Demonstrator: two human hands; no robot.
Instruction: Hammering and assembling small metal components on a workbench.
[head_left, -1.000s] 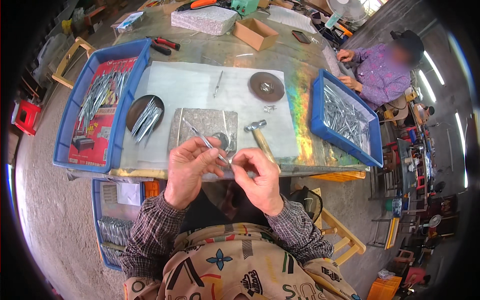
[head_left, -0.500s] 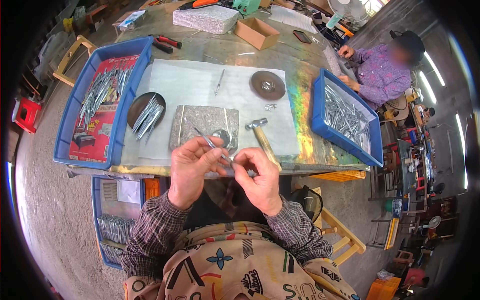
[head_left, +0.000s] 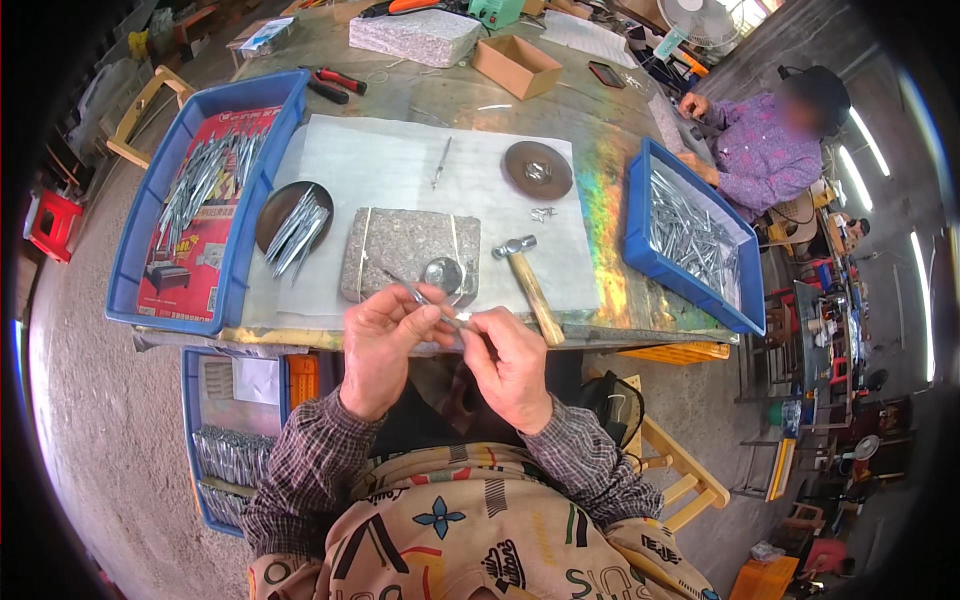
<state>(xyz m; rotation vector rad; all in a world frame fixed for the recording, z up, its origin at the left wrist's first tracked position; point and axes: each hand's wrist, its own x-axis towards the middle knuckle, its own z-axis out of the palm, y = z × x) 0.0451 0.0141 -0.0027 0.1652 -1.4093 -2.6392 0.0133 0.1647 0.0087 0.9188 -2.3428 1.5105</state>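
Note:
My left hand (head_left: 383,345) pinches a slim, pointed silvery metal piece (head_left: 411,288) just over the front table edge. The fingertips of my right hand (head_left: 510,370) are closed at its lower end; what exactly they grip there is hidden. Behind my hands lies a grey stone block (head_left: 385,240) with bands round it and a shiny round metal piece (head_left: 442,272) on its top. To its right rests a wooden-handled hammer (head_left: 532,288). A brown dish (head_left: 268,235) on the left bears several similar slim pieces, and one more piece (head_left: 441,163) lies on the white sheet (head_left: 375,150).
Blue trays stand at left (head_left: 232,265) and right (head_left: 690,284), both with many slim metal pieces. Another brown dish (head_left: 516,168) and small metal bits (head_left: 543,214) lie right of centre. Red-handled pliers (head_left: 338,82) and a cardboard box (head_left: 515,68) are farther back. A co-worker (head_left: 770,140) sits at right.
My right hand has shifted slightly left, closer to my left hand. The slim metal piece has turned a little in my fingers, its far tip now lower.

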